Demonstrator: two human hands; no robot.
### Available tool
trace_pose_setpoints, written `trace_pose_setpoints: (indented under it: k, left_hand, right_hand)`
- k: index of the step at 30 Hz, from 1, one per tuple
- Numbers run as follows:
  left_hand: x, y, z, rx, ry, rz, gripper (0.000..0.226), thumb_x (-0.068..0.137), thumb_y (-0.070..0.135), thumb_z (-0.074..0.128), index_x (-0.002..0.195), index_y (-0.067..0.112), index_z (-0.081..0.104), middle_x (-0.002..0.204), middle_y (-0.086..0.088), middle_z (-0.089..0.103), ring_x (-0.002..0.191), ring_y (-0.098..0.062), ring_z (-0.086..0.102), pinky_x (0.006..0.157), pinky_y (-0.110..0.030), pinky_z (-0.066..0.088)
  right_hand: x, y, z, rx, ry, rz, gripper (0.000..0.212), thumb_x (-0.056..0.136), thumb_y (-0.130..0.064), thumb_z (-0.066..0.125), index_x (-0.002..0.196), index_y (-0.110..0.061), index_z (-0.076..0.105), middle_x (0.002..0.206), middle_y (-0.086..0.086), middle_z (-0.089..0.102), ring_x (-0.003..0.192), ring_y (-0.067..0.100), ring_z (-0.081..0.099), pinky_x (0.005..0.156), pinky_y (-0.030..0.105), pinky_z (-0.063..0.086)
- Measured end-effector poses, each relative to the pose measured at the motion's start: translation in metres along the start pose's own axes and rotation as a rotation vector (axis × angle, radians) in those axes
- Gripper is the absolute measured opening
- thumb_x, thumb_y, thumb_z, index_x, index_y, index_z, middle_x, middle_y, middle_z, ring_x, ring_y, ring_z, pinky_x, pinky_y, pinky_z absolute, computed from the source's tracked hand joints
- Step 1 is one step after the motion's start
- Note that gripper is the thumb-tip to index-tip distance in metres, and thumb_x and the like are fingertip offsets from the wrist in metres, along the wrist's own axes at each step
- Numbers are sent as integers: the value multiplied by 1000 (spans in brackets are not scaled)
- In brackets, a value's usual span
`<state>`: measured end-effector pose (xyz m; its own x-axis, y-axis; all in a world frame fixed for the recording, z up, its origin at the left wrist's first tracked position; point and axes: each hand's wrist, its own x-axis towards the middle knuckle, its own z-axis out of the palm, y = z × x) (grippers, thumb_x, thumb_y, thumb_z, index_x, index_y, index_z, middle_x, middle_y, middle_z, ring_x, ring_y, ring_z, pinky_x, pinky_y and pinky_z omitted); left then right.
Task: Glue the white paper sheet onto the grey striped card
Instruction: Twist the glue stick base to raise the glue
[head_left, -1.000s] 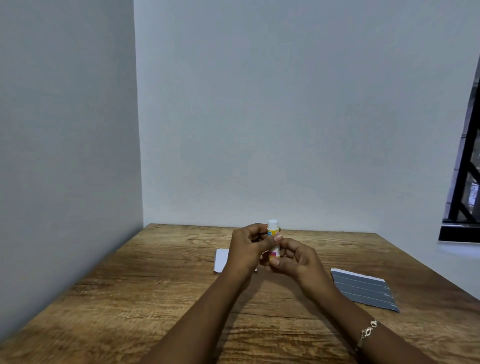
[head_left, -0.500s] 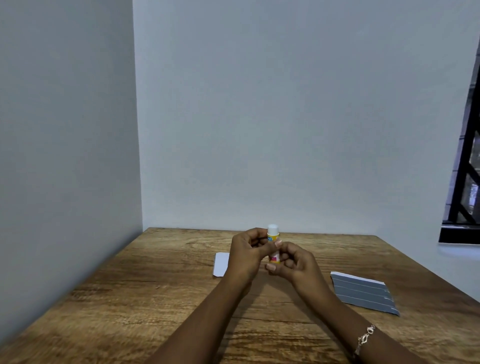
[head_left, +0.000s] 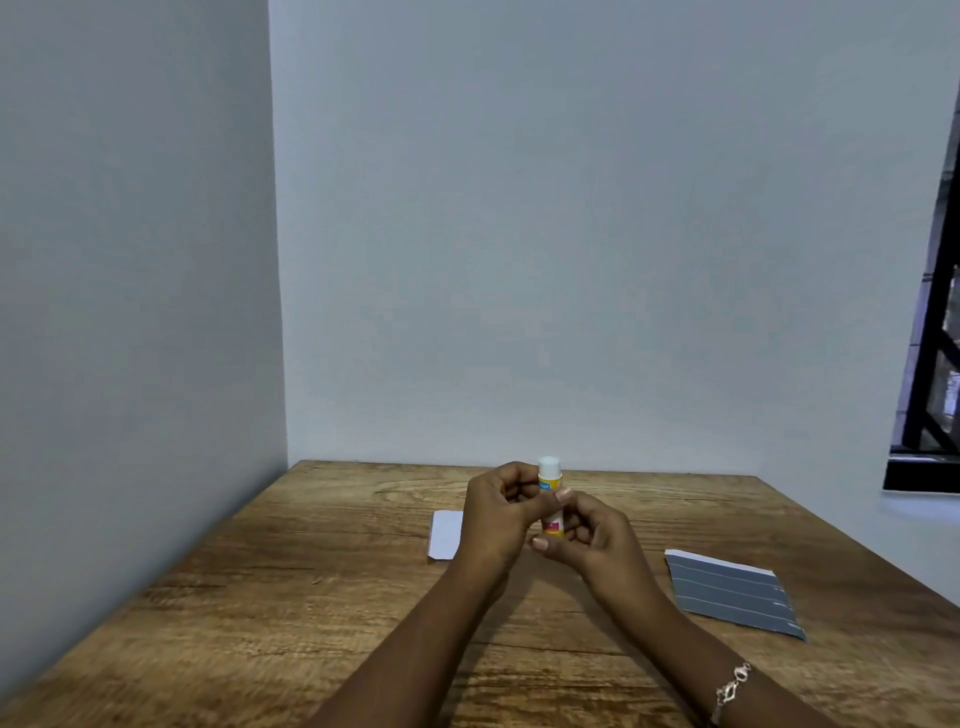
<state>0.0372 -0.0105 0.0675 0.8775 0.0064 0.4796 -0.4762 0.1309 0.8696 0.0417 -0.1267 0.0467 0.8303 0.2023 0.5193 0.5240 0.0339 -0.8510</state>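
A small glue stick (head_left: 549, 480) with a white cap and yellow label stands upright between my two hands above the table. My left hand (head_left: 501, 512) grips its upper body, thumb across the front. My right hand (head_left: 589, 535) holds its lower end with curled fingers. The white paper sheet (head_left: 445, 535) lies flat on the table behind my left hand, partly hidden by it. The grey striped card (head_left: 732, 592) lies flat to the right of my right hand, apart from both hands.
The wooden table (head_left: 311, 597) sits in a corner, with walls close on the left and behind. A dark window frame (head_left: 930, 415) is at the far right. A bracelet (head_left: 730, 688) is on my right wrist.
The view has tipped up slightly, so hands and table sit lower in frame. Both hands keep holding the glue stick in about the same place.
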Motion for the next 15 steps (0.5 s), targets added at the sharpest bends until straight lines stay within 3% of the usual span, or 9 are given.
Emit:
trace_pose_setpoints:
  k: [2, 7, 10, 15]
  left_hand:
    - [1, 2, -2, -22, -1, -15, 15, 77, -3, 68, 72, 10, 65, 66, -4, 63, 61, -11, 59, 59, -18, 49]
    - [1, 5, -8, -88, -6, -72, 8, 82, 0, 63, 86, 6, 67, 70, -2, 71, 60, -6, 66, 52, -15, 50]
    - [0, 5, -5, -80, 23, -69, 6, 80, 0, 65, 80, 6, 67, 68, -5, 68, 55, -8, 63, 47, -16, 48]
    - [-1, 1, -2, -82, 47, -74, 11, 77, -1, 69, 70, 9, 66, 66, -7, 64, 59, -13, 61, 58, -22, 52]
  right_hand:
    - [2, 1, -3, 44, -37, 26, 27, 72, 15, 62, 98, 9, 60, 71, 10, 60, 63, 5, 62, 61, 15, 50]
    - [-2, -2, -4, 319, -121, 131, 22, 81, 4, 56, 100, -3, 63, 85, 14, 73, 79, 23, 71, 71, 26, 58]
    - [-5, -1, -1, 272, -114, 103, 25, 81, 4, 58, 104, -5, 63, 90, 12, 73, 85, 24, 69, 71, 26, 58]
    - [-3, -3, 3, 95, -55, 54, 24, 74, 10, 64, 95, -1, 62, 78, 17, 62, 69, 20, 59, 60, 21, 52]
